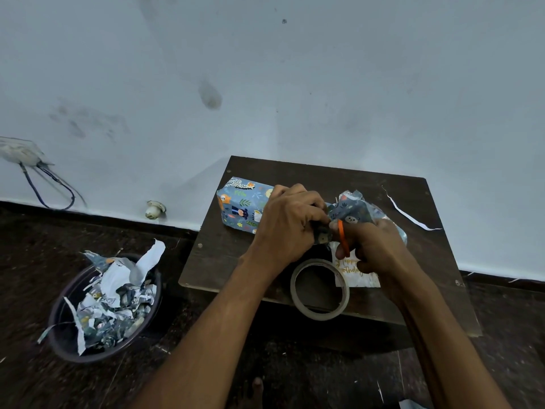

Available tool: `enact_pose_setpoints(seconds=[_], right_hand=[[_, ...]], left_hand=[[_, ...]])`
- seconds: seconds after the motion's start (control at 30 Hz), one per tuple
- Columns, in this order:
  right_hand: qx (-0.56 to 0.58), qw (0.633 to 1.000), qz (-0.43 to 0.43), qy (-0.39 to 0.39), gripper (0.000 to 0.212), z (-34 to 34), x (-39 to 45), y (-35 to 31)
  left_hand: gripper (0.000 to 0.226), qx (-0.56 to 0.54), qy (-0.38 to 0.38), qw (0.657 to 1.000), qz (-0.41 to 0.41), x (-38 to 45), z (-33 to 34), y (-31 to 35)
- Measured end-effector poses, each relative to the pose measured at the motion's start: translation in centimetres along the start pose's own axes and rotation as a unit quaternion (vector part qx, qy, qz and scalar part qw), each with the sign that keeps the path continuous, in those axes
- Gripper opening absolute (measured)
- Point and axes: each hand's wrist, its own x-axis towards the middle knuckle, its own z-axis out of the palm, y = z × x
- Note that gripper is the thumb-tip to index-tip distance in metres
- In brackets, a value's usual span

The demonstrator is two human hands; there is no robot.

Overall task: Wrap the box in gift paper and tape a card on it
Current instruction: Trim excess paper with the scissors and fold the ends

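On the dark tabletop (368, 184) in front of me lies one box (244, 208), its left end already neat in the blue animal-print gift paper, lying lengthwise toward the wall. At its right end the loose paper (354, 209) bunches up, thin and soft, I'd judge easy to tear, so I'd take it near the fold, not by the frayed edge. My left hand (290, 222) is curled over that end, pinching the paper against the box. My right hand (373, 246) grips one pair of orange-handled scissors (343, 239), fingers closed through the loops. Nearer me sit one tape roll (320, 289), light and stiff, and one white card (358, 274), partly under my right hand. One long paper strip (413, 218) lies to the right. Down on the floor stands one bowl (63, 340) full of paper scraps.
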Motion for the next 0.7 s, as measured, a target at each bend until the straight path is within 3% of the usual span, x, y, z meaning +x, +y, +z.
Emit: enact_pose_setpoints(seconds=[0.2, 0.43, 0.7], right_hand=[[0.008, 1.0, -0.014, 0.008, 0.016, 0.2, 0.5, 0.4], [0.033, 0.999, 0.006, -0.023, 0.022, -1.1, 0.8, 0.5], [0.027, 0.999, 0.011, -0.042, 0.01, -1.3, 0.8, 0.8]], left_hand=[[0.037, -0.013, 0.001, 1.0, -0.005, -0.1, 0.0, -0.2], [0.023, -0.021, 0.015, 0.999, -0.021, -0.2, 0.1, -0.2], [0.028, -0.029, 0.004, 0.999, -0.036, -0.1, -0.2, -0.2]])
